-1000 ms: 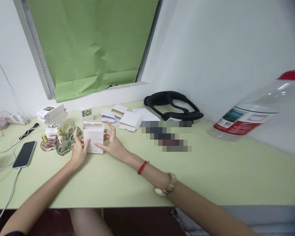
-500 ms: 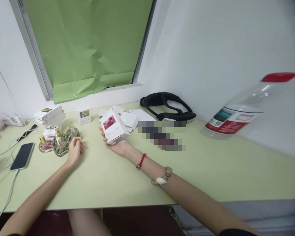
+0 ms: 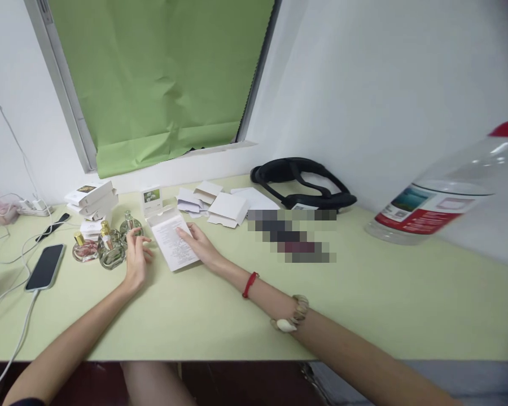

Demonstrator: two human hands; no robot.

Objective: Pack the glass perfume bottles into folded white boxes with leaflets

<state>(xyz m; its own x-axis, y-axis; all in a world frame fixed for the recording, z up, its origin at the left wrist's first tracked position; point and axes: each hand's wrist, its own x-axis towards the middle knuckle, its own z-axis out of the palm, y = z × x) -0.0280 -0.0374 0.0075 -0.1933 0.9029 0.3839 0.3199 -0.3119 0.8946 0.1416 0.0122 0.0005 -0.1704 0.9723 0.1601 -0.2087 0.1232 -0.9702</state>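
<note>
A white carton [image 3: 171, 242] lies flat on the pale green table [image 3: 220, 304], printed side up, top flap open toward the wall. My right hand [image 3: 200, 246] rests on the carton's right edge with the fingers curled over it. My left hand [image 3: 136, 257] sits just left of the carton, fingers loosely bent and apart, fingertips close to a cluster of small glass perfume bottles [image 3: 106, 243] with gold caps. Nothing is in the left hand.
Stacked white boxes [image 3: 91, 197] and a small upright box [image 3: 151, 197] stand at the back left. Flat unfolded cartons [image 3: 220, 204] lie behind. A phone [image 3: 44, 266] on a cable lies left. A black headset [image 3: 305, 183] and a large water bottle [image 3: 444, 194] are right.
The carton, held up in my right hand half a second ago, now lies flat on the table. My left hand has stayed near the bottles.
</note>
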